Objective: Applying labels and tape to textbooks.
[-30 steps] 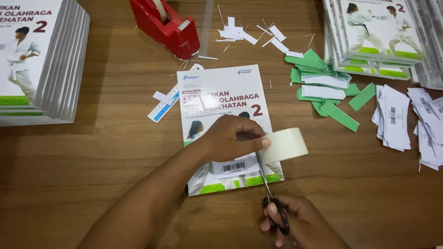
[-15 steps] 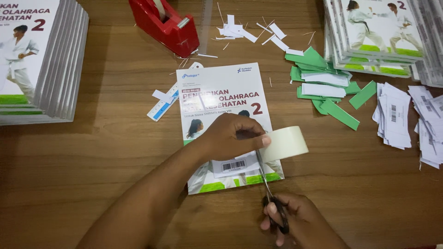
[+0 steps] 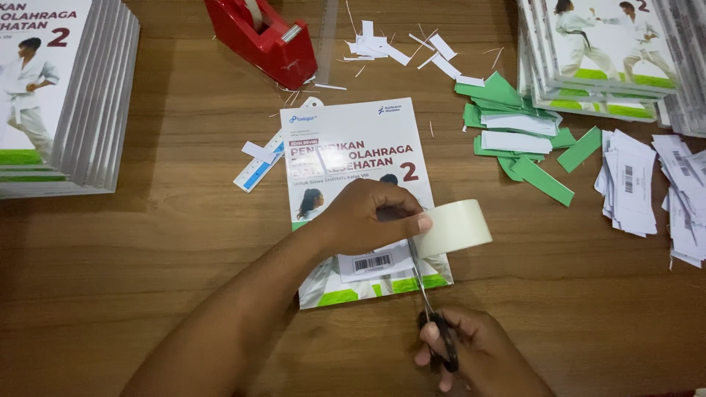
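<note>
A thin white-covered book [image 3: 346, 140] lies flat on the wooden table [image 3: 147, 257], with a white barcode label [image 3: 373, 263] on its lower part. My left hand [image 3: 368, 217] rests on the book and pinches a roll of clear wide tape [image 3: 454, 228] at the book's right edge. My right hand [image 3: 463, 353] holds black-handled scissors [image 3: 426, 301] whose blades point up toward the stretch of tape beside the label.
A red tape dispenser [image 3: 265, 40] stands at the back. Stacks of the same book sit far left [image 3: 66, 95] and far right [image 3: 596, 59]. Green paper strips [image 3: 522, 140], white barcode labels [image 3: 632, 184], paper scraps [image 3: 397, 51] and a small ruler [image 3: 257, 169] lie around.
</note>
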